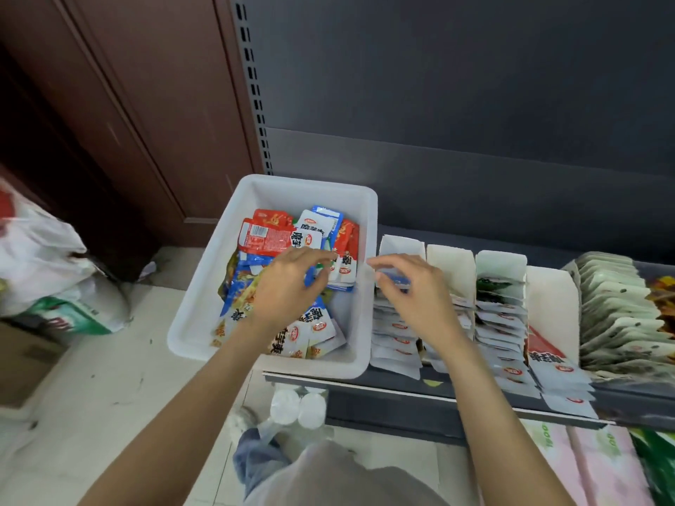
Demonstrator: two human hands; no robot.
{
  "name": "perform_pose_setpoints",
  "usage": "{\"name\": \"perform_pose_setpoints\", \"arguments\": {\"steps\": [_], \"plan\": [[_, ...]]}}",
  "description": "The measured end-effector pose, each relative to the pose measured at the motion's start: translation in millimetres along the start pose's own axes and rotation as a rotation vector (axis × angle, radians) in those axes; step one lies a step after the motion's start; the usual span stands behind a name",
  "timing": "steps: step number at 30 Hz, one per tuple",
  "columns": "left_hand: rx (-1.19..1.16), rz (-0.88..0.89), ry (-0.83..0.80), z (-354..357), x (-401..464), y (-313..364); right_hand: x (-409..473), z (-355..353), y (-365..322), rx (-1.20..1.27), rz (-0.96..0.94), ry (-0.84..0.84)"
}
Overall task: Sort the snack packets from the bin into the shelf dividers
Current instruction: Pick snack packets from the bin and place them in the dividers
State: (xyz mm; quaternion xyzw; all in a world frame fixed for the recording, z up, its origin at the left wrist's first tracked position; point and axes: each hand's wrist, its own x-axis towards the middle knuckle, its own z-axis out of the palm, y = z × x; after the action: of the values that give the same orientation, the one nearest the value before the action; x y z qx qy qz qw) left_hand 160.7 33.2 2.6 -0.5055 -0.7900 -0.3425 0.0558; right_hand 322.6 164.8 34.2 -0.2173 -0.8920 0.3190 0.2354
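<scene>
A: Where's the white rectangular plastic bin of mixed snack packets?
B: Under the left hand, fingers curled among white-and-blue packets; grip unclear.
A: And the right hand?
B: Nearer the white card shelf dividers, pinching a small blue packet above the leftmost slot.

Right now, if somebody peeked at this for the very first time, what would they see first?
Probably the white bin on the shelf's left end, heaped with bright red, blue and white snack packets. The left hand reaches into that pile, while the right hand hovers over the first shelf divider, seemingly with a small blue packet in its grip. To the right, rows of pale packets stand filed between more dividers.
</scene>
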Motion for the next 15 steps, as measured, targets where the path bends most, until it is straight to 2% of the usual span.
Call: {"name": "perform_pose_setpoints", "arguments": {"steps": [3, 7, 12, 15], "plan": [[0.089, -0.172, 0.025, -16, -21, -39, 13, 39, -17, 0.054, -0.03, -0.181], [0.206, -0.457, -0.287, -25, -36, -76, 32, 95, -24, -0.144, -0.022, -0.414], [0.355, -0.491, -0.561, -19, -36, -77, 52, 141, -27, -0.405, -0.118, -0.591], [0.446, -0.482, -0.62, -12, -34, -77, 52, 153, -25, -0.504, -0.138, -0.579]]}}
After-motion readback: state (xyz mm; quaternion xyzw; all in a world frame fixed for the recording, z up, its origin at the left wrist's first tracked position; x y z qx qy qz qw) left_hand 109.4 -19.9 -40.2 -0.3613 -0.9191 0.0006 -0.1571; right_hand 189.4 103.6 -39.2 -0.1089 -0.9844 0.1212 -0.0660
